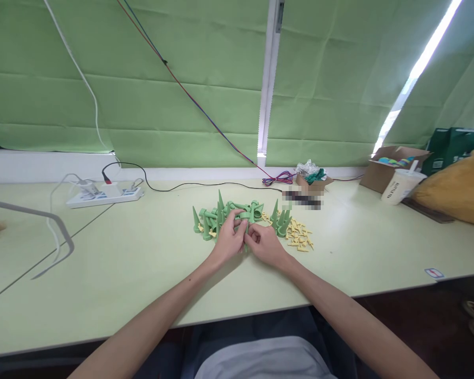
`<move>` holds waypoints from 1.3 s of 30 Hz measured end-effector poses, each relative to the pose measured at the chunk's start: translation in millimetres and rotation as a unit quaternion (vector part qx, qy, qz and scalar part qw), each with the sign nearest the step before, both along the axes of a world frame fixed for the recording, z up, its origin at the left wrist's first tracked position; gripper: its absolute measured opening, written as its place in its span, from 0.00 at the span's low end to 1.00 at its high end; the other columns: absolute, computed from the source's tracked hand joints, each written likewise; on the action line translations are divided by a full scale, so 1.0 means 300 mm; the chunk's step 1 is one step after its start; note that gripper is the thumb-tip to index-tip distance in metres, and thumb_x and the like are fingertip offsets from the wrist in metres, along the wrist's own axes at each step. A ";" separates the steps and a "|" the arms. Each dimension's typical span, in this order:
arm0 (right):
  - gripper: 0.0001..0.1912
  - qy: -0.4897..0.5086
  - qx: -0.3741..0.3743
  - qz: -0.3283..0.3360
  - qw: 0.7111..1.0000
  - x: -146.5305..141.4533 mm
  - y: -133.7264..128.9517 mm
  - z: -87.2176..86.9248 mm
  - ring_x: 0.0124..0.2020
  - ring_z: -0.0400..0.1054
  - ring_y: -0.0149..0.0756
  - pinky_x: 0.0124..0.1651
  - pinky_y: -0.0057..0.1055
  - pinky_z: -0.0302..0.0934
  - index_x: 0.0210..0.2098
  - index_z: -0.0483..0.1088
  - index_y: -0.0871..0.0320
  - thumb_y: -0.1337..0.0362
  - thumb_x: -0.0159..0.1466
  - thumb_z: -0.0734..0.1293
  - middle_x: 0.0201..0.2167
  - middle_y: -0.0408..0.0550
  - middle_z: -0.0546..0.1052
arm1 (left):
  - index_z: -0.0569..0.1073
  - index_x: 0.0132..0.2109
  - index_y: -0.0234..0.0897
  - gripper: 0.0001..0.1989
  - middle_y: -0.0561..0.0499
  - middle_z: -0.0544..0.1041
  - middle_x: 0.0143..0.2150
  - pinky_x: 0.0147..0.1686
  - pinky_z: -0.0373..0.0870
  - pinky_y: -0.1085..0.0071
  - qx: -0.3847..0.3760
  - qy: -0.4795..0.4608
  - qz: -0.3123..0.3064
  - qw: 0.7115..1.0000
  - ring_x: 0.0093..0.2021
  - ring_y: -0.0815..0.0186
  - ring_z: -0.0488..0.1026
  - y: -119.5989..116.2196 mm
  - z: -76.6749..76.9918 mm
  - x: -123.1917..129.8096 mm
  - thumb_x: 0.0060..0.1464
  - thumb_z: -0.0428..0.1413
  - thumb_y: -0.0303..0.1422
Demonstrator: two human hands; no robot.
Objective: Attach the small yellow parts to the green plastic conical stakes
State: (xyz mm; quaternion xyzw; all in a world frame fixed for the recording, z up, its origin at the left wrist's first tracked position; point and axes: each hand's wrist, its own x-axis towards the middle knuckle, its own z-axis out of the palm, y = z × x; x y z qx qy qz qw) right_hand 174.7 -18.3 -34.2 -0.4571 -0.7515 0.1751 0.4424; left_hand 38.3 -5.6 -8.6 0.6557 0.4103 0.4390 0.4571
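Observation:
My left hand (232, 237) is closed around a green plastic cone-shaped piece (245, 215), whose round end shows above the fingers. My right hand (264, 243) meets it from the right, thumb and fingers pinched together at the piece; whatever lies between those fingertips is hidden. Behind both hands spreads a pile of green plastic pieces (209, 215), some lying on their sides. Several green spikes (206, 227) stand upright at the left, a few with small yellow pieces beside them. More upright green spikes (281, 225) are just right of my right hand, next to scattered small yellow pieces (300, 237).
A power strip (105, 196) with plugs lies at the back left, its black cable (197, 183) running along the back. At the right are a small open box (313, 182), a larger cardboard box (379, 171), a drink cup (402, 187) and a yellow-brown bag (456, 189).

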 end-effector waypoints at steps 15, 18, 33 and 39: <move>0.10 -0.359 -0.114 -0.074 0.924 0.187 -0.115 0.144 0.28 0.68 0.39 0.27 0.29 0.46 0.26 0.67 0.58 0.64 0.64 0.64 0.24 0.49 0.73 | 0.62 0.53 0.41 0.14 0.53 0.75 0.34 0.27 0.62 0.71 0.113 0.133 0.071 0.982 0.20 0.70 0.64 -0.011 -0.010 0.003 0.63 0.45 0.40; 0.04 -0.361 -0.139 -0.133 0.912 0.266 -0.128 0.148 0.33 0.70 0.41 0.30 0.28 0.49 0.35 0.70 0.58 0.67 0.64 0.63 0.30 0.50 0.75 | 0.63 0.52 0.41 0.15 0.54 0.73 0.30 0.27 0.60 0.71 0.115 0.168 0.045 0.978 0.21 0.69 0.63 -0.010 -0.018 0.005 0.62 0.46 0.40; 0.29 -0.313 -0.176 -0.207 0.910 0.405 -0.131 0.075 0.51 0.64 0.53 0.43 0.38 0.61 0.59 0.62 0.54 0.49 0.62 0.65 0.50 0.58 0.64 | 0.68 0.49 0.39 0.15 0.54 0.72 0.27 0.27 0.58 0.71 0.111 0.278 -0.068 0.952 0.26 0.65 0.66 -0.024 -0.037 0.005 0.60 0.48 0.40; 0.32 -0.282 -0.215 -0.146 0.924 0.467 -0.101 0.038 0.49 0.66 0.48 0.49 0.40 0.61 0.62 0.59 0.49 0.46 0.61 0.65 0.52 0.55 0.63 | 0.69 0.49 0.38 0.16 0.53 0.72 0.27 0.27 0.58 0.71 0.107 0.276 -0.078 0.952 0.27 0.65 0.67 -0.025 -0.039 0.005 0.60 0.48 0.41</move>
